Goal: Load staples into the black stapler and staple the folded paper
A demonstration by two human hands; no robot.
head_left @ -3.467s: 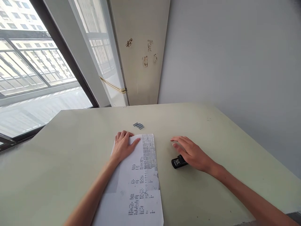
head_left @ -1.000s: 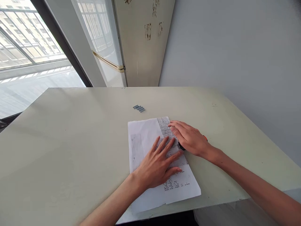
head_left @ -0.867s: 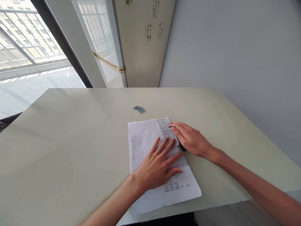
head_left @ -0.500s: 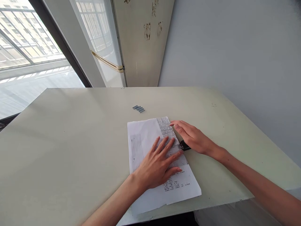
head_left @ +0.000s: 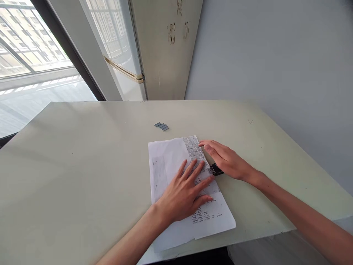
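A printed white paper sheet [head_left: 168, 162] lies at an angle on the pale table [head_left: 82, 154], its near corner hanging over the front edge. My left hand [head_left: 183, 193] lies flat on the middle of the sheet, fingers spread and holding nothing. My right hand [head_left: 226, 160] rests palm down at the sheet's right edge. Its fingers are laid together over a small black stapler [head_left: 216, 170], of which only the near end shows under the thumb side. The stapler's front end sits at the paper's edge.
A short row of grey staple strips [head_left: 161, 126] lies on the table beyond the paper. A worn cream panel [head_left: 160, 55] and a large window [head_left: 33, 55] stand behind the table, and a grey wall [head_left: 261, 55] is on the right.
Since 3.5 s ago the sheet has been turned and my left hand has moved to its middle. In the last second my right hand drew slightly right, uncovering the stapler's black end.
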